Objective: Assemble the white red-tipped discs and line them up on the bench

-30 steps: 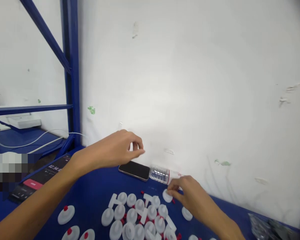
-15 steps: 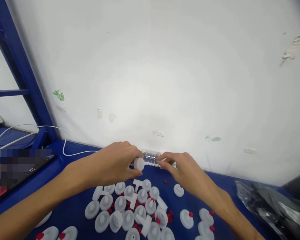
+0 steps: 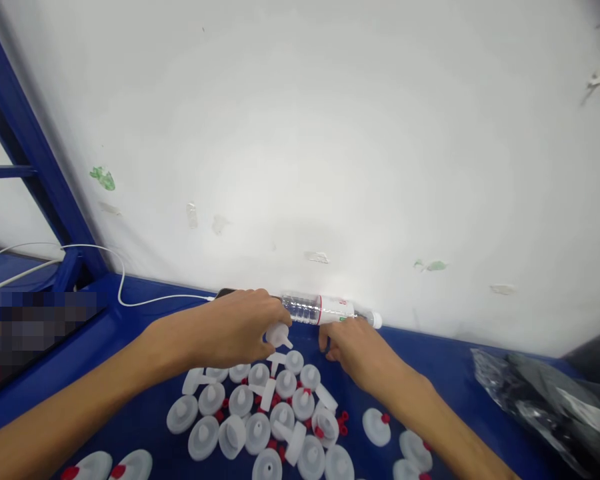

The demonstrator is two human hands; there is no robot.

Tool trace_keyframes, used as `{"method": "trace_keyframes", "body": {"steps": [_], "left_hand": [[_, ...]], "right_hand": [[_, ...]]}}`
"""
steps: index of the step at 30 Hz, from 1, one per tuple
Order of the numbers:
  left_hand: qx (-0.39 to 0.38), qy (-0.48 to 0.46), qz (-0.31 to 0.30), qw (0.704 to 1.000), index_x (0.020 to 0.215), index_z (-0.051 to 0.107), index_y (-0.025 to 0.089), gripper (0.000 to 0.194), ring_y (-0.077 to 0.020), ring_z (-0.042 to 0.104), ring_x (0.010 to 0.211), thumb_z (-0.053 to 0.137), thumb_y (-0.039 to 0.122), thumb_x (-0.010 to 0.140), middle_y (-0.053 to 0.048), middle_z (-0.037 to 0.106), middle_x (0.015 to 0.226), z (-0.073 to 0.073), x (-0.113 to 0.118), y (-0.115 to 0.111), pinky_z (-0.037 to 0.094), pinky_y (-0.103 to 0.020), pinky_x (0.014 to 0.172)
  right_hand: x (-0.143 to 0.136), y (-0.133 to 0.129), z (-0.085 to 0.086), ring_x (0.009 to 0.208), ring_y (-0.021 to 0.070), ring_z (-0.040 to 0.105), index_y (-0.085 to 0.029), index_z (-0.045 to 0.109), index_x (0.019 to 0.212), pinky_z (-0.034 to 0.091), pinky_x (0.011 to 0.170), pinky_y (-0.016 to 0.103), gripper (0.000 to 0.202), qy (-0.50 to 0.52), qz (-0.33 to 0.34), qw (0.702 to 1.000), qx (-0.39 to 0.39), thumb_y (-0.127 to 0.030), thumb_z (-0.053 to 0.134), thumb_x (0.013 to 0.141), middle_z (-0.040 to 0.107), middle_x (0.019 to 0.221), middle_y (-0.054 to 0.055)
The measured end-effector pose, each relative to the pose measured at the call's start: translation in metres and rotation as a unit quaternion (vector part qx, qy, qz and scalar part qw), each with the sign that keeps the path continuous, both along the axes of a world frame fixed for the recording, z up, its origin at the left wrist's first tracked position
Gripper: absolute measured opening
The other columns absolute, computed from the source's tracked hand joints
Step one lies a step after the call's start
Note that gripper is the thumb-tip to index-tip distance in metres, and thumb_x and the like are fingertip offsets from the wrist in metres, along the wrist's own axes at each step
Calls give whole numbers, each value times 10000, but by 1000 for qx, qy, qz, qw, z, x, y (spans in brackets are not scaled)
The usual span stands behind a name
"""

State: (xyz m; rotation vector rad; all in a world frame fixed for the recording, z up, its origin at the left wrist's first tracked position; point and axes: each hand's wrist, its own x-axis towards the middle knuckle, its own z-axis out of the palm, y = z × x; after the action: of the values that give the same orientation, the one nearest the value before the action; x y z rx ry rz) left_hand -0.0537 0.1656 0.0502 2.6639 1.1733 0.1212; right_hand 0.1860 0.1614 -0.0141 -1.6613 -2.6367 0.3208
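Note:
My left hand (image 3: 245, 327) pinches a white plastic nozzle cap (image 3: 279, 335) by its round base, the thin spout pointing right and down. Across a gap, my right hand (image 3: 353, 347) is low over the blue table, fingers curled down and close together; whatever is at the fingertips is hidden. Below the hands lies a loose cluster of white nozzle caps (image 3: 257, 433), some upright and some on their sides. Small red tips (image 3: 343, 427) are scattered among them. To the right, a white cap with a red tip (image 3: 377, 427) lies near my right forearm.
A clear water bottle (image 3: 303, 309) lies along the wall behind my hands, beside a dark phone-like object (image 3: 225, 292) with a white cable (image 3: 165, 298). Plastic bags (image 3: 545, 407) lie at right. A screen (image 3: 35, 340) and blue frame (image 3: 35, 153) stand at left.
My right hand has moved away from the held cap's spout and down toward the table. The spout now tilts downward instead of pointing straight across. The view has shifted slightly.

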Motion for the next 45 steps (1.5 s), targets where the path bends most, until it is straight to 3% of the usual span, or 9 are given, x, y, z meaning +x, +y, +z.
{"method": "trace_keyframes", "body": {"steps": [3, 6, 11, 18, 22, 30, 36, 40, 45], "left_hand": [[-21, 5, -18, 1000, 752, 663, 233, 79, -184, 619, 640, 653, 290, 806, 3, 679, 706, -1, 1, 3, 384, -288, 595], [-47, 6, 0, 999, 753, 685, 230, 161, -201, 637, 661, 664, 371, 827, -13, 687, 696, 2, 2, 3, 394, -297, 605], [-59, 8, 17, 998, 745, 681, 227, 233, -179, 605, 610, 663, 436, 847, -14, 687, 702, 6, 4, 3, 382, -282, 563], [-75, -27, -16, 997, 779, 670, 221, 273, -147, 582, 603, 645, 473, 882, 9, 674, 680, 12, 4, 4, 360, -264, 547], [-96, -67, -22, 993, 826, 701, 228, 236, -115, 562, 568, 633, 438, 909, 36, 668, 667, 17, 3, 4, 368, -243, 541], [-80, -78, -40, 993, 852, 720, 230, 212, -112, 534, 571, 629, 409, 920, 35, 656, 660, 18, 2, 2, 331, -259, 534], [-125, -103, -75, 984, 998, 729, 293, 207, -135, 592, 651, 614, 457, 945, 36, 714, 796, 13, 7, 2, 376, -251, 579], [-79, -45, -37, 995, 1219, 655, 324, 404, -207, 662, 858, 722, 477, 851, -2, 735, 1042, -4, 0, 11, 410, -268, 645], [-49, 37, -13, 998, 1189, 693, 335, 319, -223, 669, 941, 688, 287, 874, -11, 737, 1081, -19, -7, 20, 432, -293, 737]], "right_hand": [[4, -1, 3, 922, 221, 691, -172, 749, 1050, 445, 772, 303, 290, 50, 11, 999, 18, -49, 576, 853, 769, 954, 74], [2, -5, 21, 1008, 218, 672, -223, 769, 1070, 466, 853, 328, 263, 148, 5, 989, 19, -166, 535, 962, 759, 1064, 55], [-11, -15, 53, 954, 178, 699, -278, 788, 1011, 512, 826, 292, 211, 361, -22, 932, -24, -381, 609, 968, 779, 1018, -8], [-21, -17, 46, 952, 181, 715, -298, 811, 980, 534, 842, 289, 136, 450, 3, 890, -77, -357, 724, 893, 789, 974, -21], [-16, -15, 49, 903, 182, 733, -270, 801, 1004, 556, 818, 292, 174, 515, -10, 849, -120, -363, 757, 864, 790, 963, 6], [-11, -18, 57, 905, 174, 711, -246, 786, 974, 524, 790, 267, 160, 494, -8, 856, -150, -363, 763, 866, 776, 964, 18], [0, -13, 63, 766, 139, 669, -239, 747, 1123, 452, 575, 212, 294, 446, 38, 842, -302, -446, 681, 924, 768, 984, 56], [12, -6, 58, 783, 160, 687, -217, 755, 1090, 461, 595, 231, 304, 377, 12, 879, -291, -457, 664, 927, 773, 956, 67], [25, 2, 45, 709, 147, 651, -197, 757, 1022, 501, 632, 261, 272, 246, 3, 921, -302, -413, 611, 944, 778, 937, 55]]}}
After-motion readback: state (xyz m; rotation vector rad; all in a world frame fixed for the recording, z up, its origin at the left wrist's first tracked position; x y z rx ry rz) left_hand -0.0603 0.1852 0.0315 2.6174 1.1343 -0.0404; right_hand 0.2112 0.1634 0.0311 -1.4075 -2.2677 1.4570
